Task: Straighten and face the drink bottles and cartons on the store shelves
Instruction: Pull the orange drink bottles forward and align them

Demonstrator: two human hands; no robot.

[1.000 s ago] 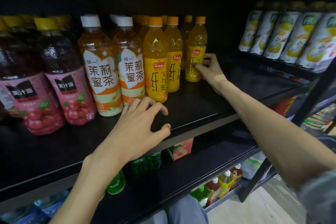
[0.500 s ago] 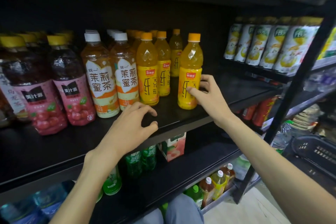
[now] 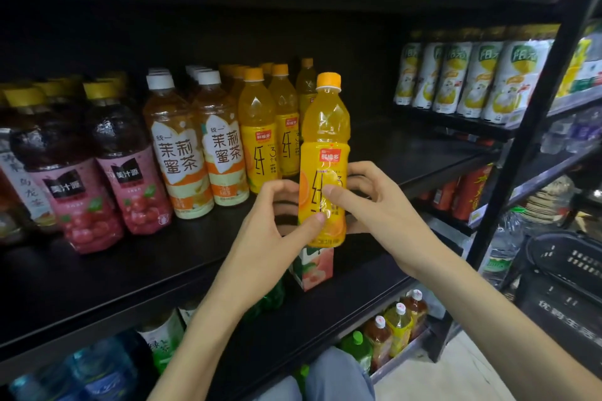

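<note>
Orange juice bottle point(image 3: 325, 153) upright at shelf point(image 3: 97, 273) front edge, gripped at label by left hand point(image 3: 270, 231) and right hand point(image 3: 374, 208). Full, probably heavyish, slick film (grip mid-body, not cap).

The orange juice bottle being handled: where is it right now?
In the head view, centre frame, the orange juice bottle is gripped by the left hand and right hand, right of the orange juice row.
</note>
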